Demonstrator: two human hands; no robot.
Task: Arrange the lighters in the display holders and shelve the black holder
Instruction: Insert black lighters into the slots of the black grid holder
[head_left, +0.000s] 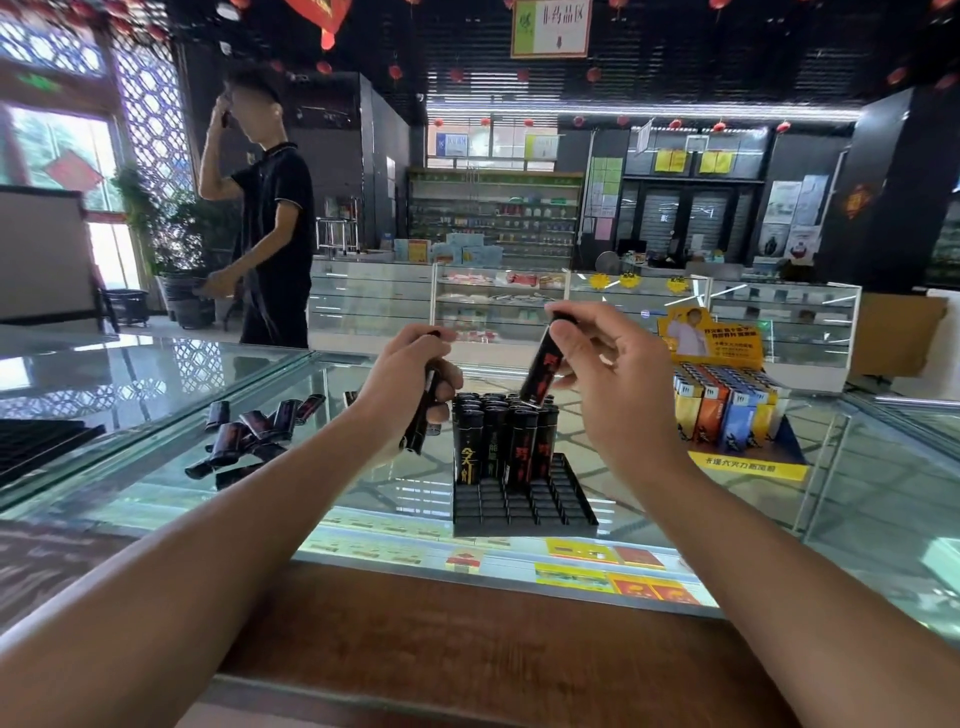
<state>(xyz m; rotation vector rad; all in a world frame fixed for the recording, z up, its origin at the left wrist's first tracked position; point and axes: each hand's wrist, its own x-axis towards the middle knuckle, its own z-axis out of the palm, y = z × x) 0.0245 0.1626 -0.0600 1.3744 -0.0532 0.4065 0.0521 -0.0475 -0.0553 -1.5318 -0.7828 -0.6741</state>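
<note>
While the right hand (618, 384) pinches a single lighter (540, 374) between its thumb and curled fingers (584, 338), tilted with its lower end just above the standing lighters (504, 436) in the black holder (524, 501), the left hand (410, 374) grips a bunch of lighters (417, 431) just beside the holder's far left corner. How many the left hand holds is hard to make out.

The black holder sits on a glass counter (156, 415) that has a wooden edge (467, 649) nearest the camera. Its rear rows are filled and open slots show at the front. Loose lighters (254, 431) lie heaped on the glass to the left, and a dark tray (36, 441) is cut off at the frame's left edge. To the right stands a yellow display holder (727, 410) of coloured lighters.

Beyond are glass showcases (519, 301) and stocked shelves (493, 218). A person in a black shirt (275, 234) stands at the left.
</note>
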